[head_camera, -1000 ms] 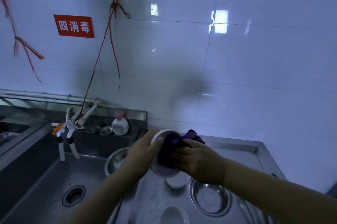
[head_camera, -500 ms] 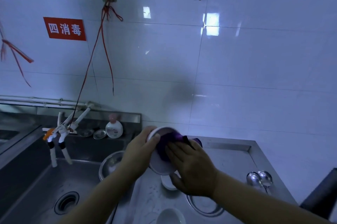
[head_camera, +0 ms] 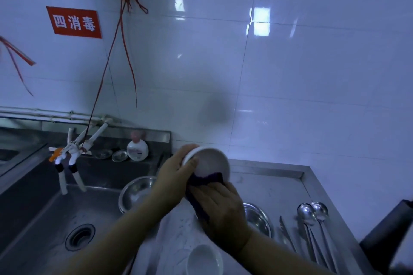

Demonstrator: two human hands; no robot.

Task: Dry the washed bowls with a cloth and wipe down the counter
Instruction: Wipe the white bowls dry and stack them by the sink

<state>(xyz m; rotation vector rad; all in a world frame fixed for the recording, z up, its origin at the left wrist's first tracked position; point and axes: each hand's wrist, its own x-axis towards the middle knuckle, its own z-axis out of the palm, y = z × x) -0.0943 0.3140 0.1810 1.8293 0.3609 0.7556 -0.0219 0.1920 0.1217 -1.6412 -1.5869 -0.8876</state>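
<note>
White tiled wall behind a steel sink (head_camera: 44, 218) and bench (head_camera: 279, 185). Metal bowl (head_camera: 136, 194) sits at the sink's right edge. Left hand (head_camera: 176, 174) grips a white bowl (head_camera: 210, 165) by its rim above the bench; right hand (head_camera: 221, 205) presses a purple cloth (head_camera: 205, 179) against the bowl's lower edge, fingers curled round the cloth. Spoons (head_camera: 312, 214) lie far right.

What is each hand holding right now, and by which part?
The left hand grips the white bowl by its rim, thumb on the edge. The right hand holds the purple cloth against the bowl's lower edge.
</note>
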